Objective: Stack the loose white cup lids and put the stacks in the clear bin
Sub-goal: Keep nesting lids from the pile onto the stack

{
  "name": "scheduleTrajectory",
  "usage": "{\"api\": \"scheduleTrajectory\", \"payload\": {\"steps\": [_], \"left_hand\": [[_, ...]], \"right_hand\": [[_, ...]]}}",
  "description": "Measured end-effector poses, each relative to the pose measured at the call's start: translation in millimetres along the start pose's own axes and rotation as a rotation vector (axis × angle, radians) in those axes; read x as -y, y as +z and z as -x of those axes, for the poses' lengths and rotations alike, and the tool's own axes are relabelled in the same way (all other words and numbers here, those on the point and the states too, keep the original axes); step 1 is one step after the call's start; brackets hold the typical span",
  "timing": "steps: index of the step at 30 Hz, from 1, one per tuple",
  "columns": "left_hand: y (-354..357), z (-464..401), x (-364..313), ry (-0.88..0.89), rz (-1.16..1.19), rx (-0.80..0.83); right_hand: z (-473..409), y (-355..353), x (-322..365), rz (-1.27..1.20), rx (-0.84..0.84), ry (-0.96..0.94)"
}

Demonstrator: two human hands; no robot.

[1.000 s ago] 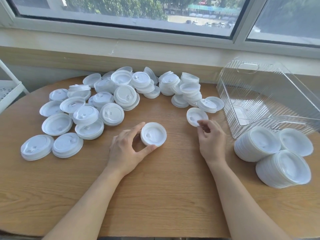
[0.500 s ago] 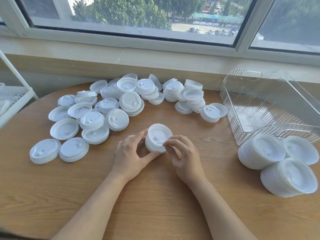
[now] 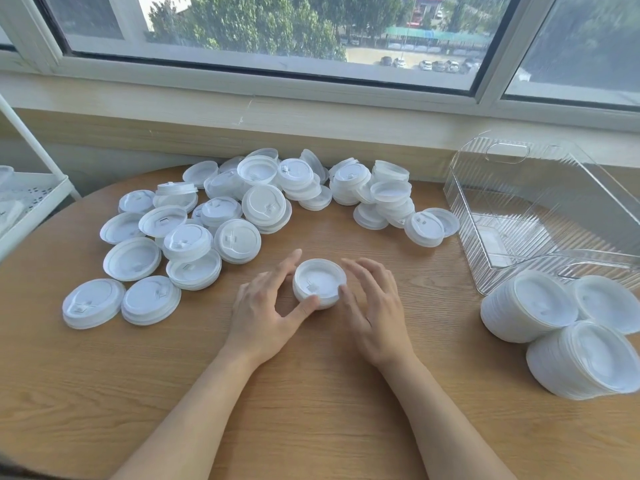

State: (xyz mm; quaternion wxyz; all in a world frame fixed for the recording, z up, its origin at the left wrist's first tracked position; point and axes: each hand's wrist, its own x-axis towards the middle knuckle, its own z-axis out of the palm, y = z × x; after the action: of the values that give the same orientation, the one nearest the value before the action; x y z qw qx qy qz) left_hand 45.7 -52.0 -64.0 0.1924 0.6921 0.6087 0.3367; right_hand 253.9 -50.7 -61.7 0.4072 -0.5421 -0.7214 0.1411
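A small stack of lids (image 3: 319, 283) is sitting on the bench (image 3: 311, 393) near its middle, with bare wood lying open toward the near edge. The left hand (image 3: 265, 308) is touching the stack's side with thumb and forefinger, fingers straight; the right hand (image 3: 375, 311) is flanking it, relaxed, thumb at its rim. Loose lids (image 3: 249, 206) are crowding the far left. The clear bin (image 3: 540, 209) is lying tipped at right, holding no lids, three finished stacks (image 3: 568, 330) leaning just before it.
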Motion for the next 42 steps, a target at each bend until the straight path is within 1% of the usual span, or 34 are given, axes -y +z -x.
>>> {"api": "scheduleTrajectory", "payload": {"steps": [2,5,9,16,23,25,27,30,33,37,42], "left_hand": [[0,-1,1,0.008,-0.016,0.010],[1,-2,3,0.011,-0.041,0.011],[3,-2,5,0.003,-0.053,0.011],[4,-2,5,0.004,-0.051,-0.004],[3,-3,5,0.010,-0.051,-0.008],[3,-2,5,0.003,-0.042,-0.012],[2,-1,5,-0.010,-0.024,-0.020],[2,-1,4,-0.024,0.003,-0.020],[2,-2,4,-0.034,0.020,-0.013],[3,-3,4,-0.030,0.019,-0.011],[2,-3,5,-0.026,0.017,-0.016]], "right_hand": [[-4,4,-4,0.001,0.063,0.074],[-5,10,-9,0.035,0.137,0.077],[-6,13,-13,0.082,0.144,0.060],[-7,14,-14,0.127,0.163,0.084],[-8,12,-15,0.097,0.160,0.095],[-9,10,-17,0.056,0.135,0.103],[-12,7,-22,0.032,0.065,0.135],[-21,-1,-37,0.075,-0.081,0.201],[-34,-13,-53,0.139,-0.184,0.288],[-52,-28,-72,0.202,-0.246,0.428],[-74,-39,-95,0.249,-0.278,0.470]]}}
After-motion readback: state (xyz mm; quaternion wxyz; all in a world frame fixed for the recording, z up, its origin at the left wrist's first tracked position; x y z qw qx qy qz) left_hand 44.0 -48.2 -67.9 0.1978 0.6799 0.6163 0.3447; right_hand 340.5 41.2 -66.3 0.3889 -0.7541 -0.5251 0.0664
